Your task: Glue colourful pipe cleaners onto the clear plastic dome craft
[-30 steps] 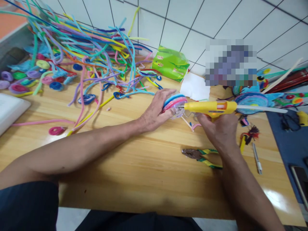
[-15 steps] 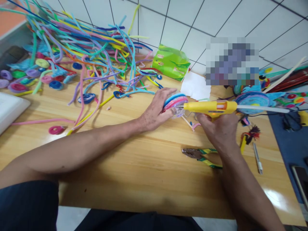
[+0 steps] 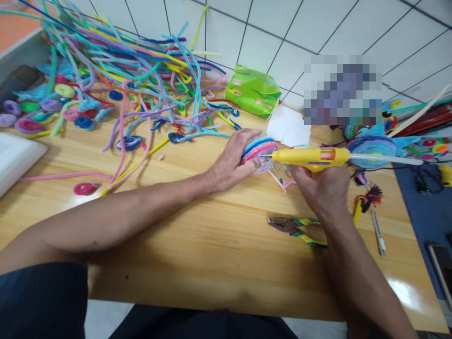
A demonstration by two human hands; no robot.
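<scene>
Near the middle of the table, my left hand [image 3: 231,162] grips a round piece [image 3: 259,148] striped in blue, pink and purple, with a clear part at its lower side. My right hand [image 3: 326,186] is wrapped round the handle of a yellow glue gun [image 3: 310,157]. The gun's metal nozzle points left and meets or nearly meets the clear part; the exact contact is too small to tell. A white glue stick [image 3: 386,159] sticks out of the gun's back end.
Pliers [image 3: 282,225] lie below my right hand, partly hidden by the forearm. Colourful fuzzy stems [image 3: 141,66] and small coils cover the back left. A green packet [image 3: 252,92] and white paper [image 3: 288,126] lie behind the hands. A pen [image 3: 378,233] is at the right.
The whole view has shifted very slightly. Both hands keep their holds, and the glue gun stays at the striped piece.
</scene>
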